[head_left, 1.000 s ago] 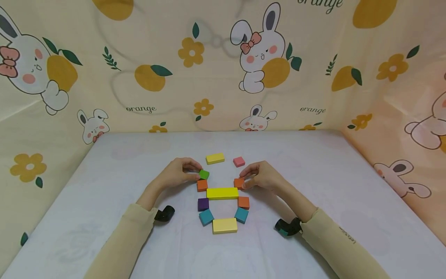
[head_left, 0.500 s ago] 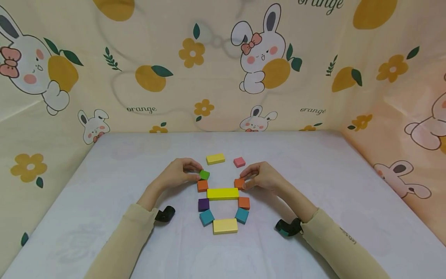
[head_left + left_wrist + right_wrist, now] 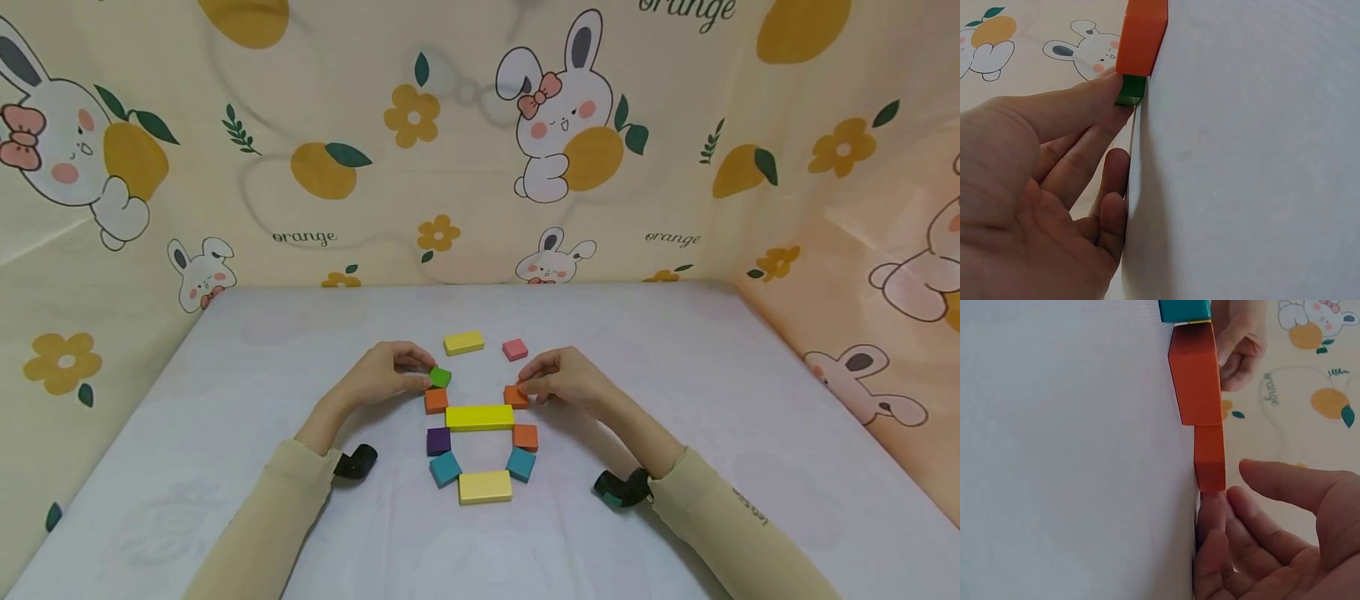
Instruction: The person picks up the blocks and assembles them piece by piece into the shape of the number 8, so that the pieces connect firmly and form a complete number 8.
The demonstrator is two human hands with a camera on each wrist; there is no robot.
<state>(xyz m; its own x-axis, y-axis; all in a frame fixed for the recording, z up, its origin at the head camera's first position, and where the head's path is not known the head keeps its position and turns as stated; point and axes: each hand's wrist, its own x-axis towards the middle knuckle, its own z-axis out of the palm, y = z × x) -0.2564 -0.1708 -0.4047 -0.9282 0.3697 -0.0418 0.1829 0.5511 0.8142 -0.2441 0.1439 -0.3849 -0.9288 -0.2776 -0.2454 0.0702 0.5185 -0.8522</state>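
My left hand (image 3: 384,369) pinches a small green block (image 3: 440,377) between thumb and fingertips, just behind an orange block (image 3: 436,402). The left wrist view shows only part of the green block (image 3: 1129,92) past the orange one. At the right, my right hand (image 3: 572,377) has its fingertips at the far side of another orange block (image 3: 515,397). Seen from the right wrist, the thumb (image 3: 1279,481) stands apart from that orange block (image 3: 1210,457). A long yellow block (image 3: 480,418) lies between the two sides.
Nearer me, a purple block (image 3: 438,442), an orange block (image 3: 525,437), two teal blocks (image 3: 445,469) and a pale yellow block (image 3: 485,487) continue the ring. Behind lie a yellow block (image 3: 463,342) and a pink block (image 3: 514,349) on the white tabletop (image 3: 300,542).
My right thumb has shifted off the right-hand orange block, and the hand has drawn slightly to the right. The left hand stays on the green block.
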